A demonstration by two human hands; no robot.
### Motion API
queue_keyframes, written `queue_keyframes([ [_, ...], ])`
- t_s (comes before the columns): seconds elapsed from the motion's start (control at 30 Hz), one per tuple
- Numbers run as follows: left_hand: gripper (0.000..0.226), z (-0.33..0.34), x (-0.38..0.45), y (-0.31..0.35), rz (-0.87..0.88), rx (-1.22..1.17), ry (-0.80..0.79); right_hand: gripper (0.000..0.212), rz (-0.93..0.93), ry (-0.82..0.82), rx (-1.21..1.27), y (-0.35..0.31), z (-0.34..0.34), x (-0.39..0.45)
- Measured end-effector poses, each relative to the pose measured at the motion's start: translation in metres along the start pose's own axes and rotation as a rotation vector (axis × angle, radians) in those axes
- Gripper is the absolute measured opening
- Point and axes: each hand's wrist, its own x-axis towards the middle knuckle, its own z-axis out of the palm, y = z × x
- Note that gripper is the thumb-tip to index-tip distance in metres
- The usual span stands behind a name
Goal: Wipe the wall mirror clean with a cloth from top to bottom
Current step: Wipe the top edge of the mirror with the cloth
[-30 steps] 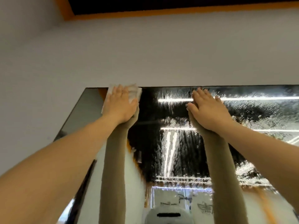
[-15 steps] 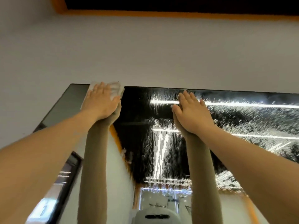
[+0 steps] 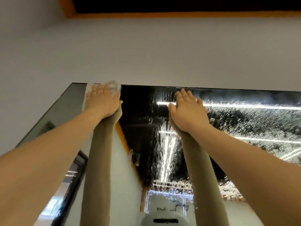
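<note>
Left hand (image 3: 101, 101) pressed thin, limp cloth (image 3: 112, 85) flat on wet, slippery mirror (image 3: 244, 121); right hand (image 3: 187, 110) lay flat, fingers straight, beside it.

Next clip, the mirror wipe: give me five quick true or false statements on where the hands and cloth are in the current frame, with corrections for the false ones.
1. The left hand presses the white cloth flat against the wall mirror. True.
2. The cloth sits at the mirror's bottom edge. False: it is at the top edge, near the top left corner.
3. The right hand holds a second cloth. False: it lies bare and flat on the glass.
4. Droplets cover the glass right of the right hand. True.
5. Both hands are off the mirror. False: both rest on it, meeting their reflections.
</note>
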Motion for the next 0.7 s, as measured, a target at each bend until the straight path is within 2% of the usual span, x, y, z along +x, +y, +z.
queue_keyframes([
  [0.27,0.063,0.01,-0.039,0.107,0.237,-0.021,-0.029,0.061,-0.003,0.02,0.049,0.002,0.002,0.003],
  [0.6,0.063,0.006,-0.042,0.105,0.241,-0.027,-0.045,0.059,-0.058,-0.053,0.186,0.012,-0.016,0.003],
  [0.7,0.063,0.008,-0.043,0.105,0.249,-0.028,-0.021,0.057,-0.087,0.022,0.062,0.043,-0.03,0.001],
])
